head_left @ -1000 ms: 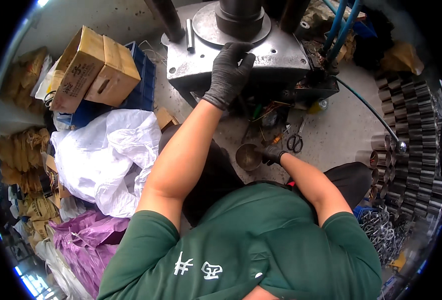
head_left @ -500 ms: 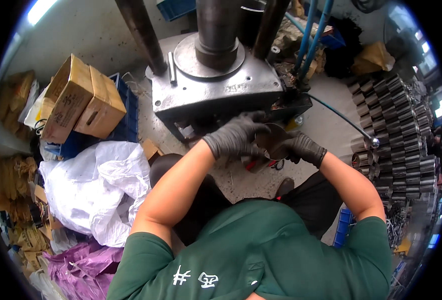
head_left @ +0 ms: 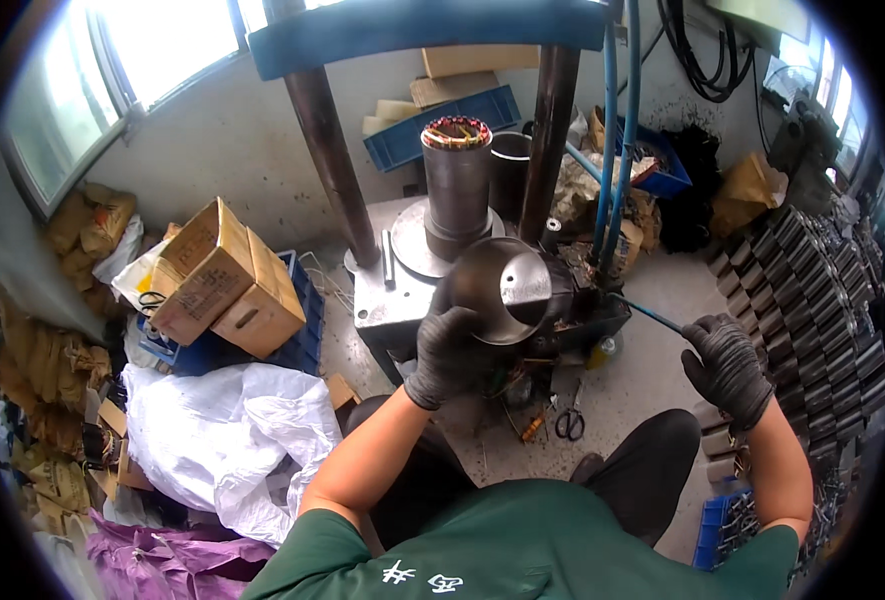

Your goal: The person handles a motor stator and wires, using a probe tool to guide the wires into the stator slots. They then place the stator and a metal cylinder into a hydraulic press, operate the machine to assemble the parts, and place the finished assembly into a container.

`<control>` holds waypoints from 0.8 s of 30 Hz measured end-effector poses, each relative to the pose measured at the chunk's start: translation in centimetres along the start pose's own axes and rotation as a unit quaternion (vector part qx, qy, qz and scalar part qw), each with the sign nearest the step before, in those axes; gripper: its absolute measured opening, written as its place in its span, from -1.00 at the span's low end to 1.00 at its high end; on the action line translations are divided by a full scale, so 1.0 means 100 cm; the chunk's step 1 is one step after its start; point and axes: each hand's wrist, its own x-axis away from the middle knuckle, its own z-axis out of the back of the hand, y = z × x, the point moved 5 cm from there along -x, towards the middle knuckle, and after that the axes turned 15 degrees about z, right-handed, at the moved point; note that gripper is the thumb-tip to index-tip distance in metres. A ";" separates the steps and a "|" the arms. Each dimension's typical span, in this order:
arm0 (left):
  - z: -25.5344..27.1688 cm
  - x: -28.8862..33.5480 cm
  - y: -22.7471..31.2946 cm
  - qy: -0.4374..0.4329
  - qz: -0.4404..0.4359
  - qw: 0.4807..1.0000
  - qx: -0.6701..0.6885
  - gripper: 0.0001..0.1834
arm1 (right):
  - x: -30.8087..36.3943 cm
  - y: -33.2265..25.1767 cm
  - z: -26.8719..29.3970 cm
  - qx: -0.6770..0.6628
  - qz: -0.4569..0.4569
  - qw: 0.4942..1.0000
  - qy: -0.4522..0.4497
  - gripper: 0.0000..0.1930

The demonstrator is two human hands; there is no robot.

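My gloved left hand [head_left: 445,350] grips the wall of an open metal cylinder sleeve [head_left: 472,300], tilted so its round bore faces me. Through the bore part of the machine's bright metal shows. Off to the right, my gloved right hand [head_left: 730,370] is closed over the end of a thin blue lever [head_left: 652,314], and its ball knob is hidden by the hand. Behind the sleeve, a dark metal cylinder [head_left: 457,195] stands upright on a round plate [head_left: 414,240] on the press table [head_left: 370,300]. Red and copper-coloured winding ends ring its top.
Dark posts [head_left: 334,170] and a blue crossbeam [head_left: 432,35] frame the press. Many metal sleeves [head_left: 812,300] are stacked at the right. Cardboard boxes [head_left: 202,280] and a white sack [head_left: 227,430] lie left. Scissors [head_left: 569,424] rest on the floor.
My right hand has left the sleeve and moved right onto the lever. My left hand now holds the sleeve alone, raised and tilted. The view has tipped up, showing the winding-topped cylinder and crossbeam.
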 end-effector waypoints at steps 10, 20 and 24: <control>0.018 -0.026 0.138 0.249 -0.445 0.556 -0.657 -0.56 | -0.052 0.064 -0.014 0.009 -0.029 0.966 0.259 -0.75; 0.022 -0.103 0.189 0.270 -0.400 0.650 -0.587 -0.71 | -0.107 0.140 -0.009 -0.026 -0.124 0.974 0.188 -0.52; 0.027 -0.141 0.238 0.239 -0.316 0.680 -0.617 -0.77 | -0.111 0.132 -0.011 -0.063 -0.156 0.976 0.140 -0.58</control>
